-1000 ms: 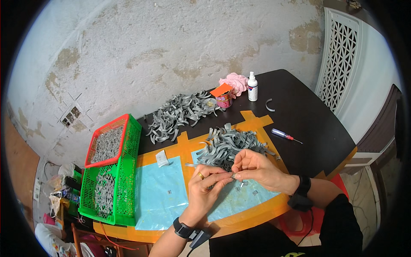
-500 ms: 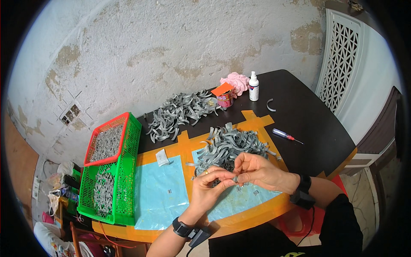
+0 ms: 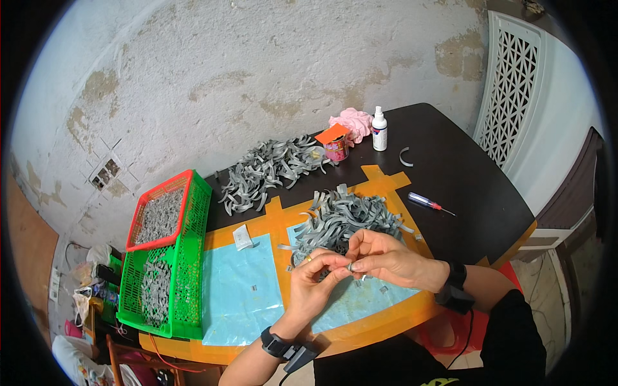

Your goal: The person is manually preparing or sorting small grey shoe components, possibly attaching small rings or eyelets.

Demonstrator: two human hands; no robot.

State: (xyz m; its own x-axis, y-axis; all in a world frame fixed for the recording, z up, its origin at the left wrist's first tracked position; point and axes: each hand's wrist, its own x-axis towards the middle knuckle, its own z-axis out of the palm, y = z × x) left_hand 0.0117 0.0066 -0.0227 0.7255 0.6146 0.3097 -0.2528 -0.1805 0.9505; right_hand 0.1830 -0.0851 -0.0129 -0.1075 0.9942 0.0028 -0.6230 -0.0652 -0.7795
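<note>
My left hand (image 3: 314, 282) and my right hand (image 3: 396, 262) meet over the near part of the table, in front of a heap of curved grey strips (image 3: 351, 219). Fingertips of both hands pinch one small grey strip (image 3: 350, 266) between them, mostly covered by the fingers. A little whitish end shows just below the right fingertips. Beneath the hands lies a blue sheet (image 3: 244, 302) edged with orange tape, with a few tiny grey pieces on it.
A second heap of grey strips (image 3: 267, 174) lies farther back. Left stand a green basket (image 3: 193, 257) and a red basket (image 3: 188, 193) with small grey pieces. Behind are a tin (image 3: 336, 150), pink cloth (image 3: 353, 121) and white spray bottle (image 3: 380, 132). A screwdriver (image 3: 428, 202) lies right.
Both hands stay pinched together in nearly the same place, with only slight finger movement. A whitish end shows more plainly below the right fingertips.
</note>
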